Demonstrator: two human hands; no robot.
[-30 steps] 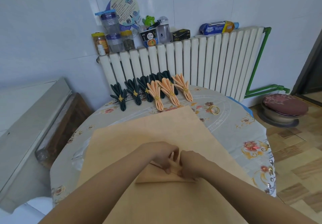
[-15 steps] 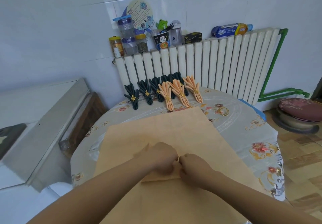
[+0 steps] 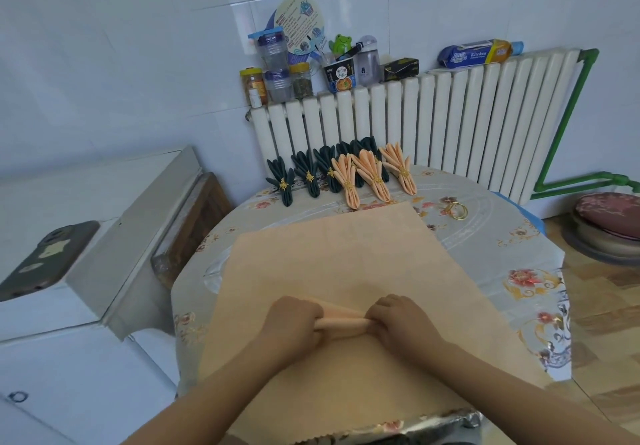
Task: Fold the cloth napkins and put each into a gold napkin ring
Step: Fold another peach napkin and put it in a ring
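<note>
A large peach cloth napkin (image 3: 346, 257) lies spread over the round table. My left hand (image 3: 294, 320) and my right hand (image 3: 398, 318) pinch a raised pleat (image 3: 343, 321) of it between them, fingers curled round the fold. At the table's far edge lie several dark green folded napkins (image 3: 284, 183) and three peach folded napkins (image 3: 372, 176), each held in a gold ring. Loose gold napkin rings (image 3: 458, 210) lie on the table to the right of the cloth.
The table (image 3: 519, 257) has a floral plastic cover and stands against a white radiator (image 3: 450, 126) topped with jars, bottles and boxes. A white appliance (image 3: 86, 223) with a phone (image 3: 45, 257) on it stands at the left. A cushioned stool (image 3: 609, 216) is at the right.
My hands have moved apart along the fold, and the flat folded flap is now gathered into a raised pleat between them. The camera has shifted, so the table sits further right.
</note>
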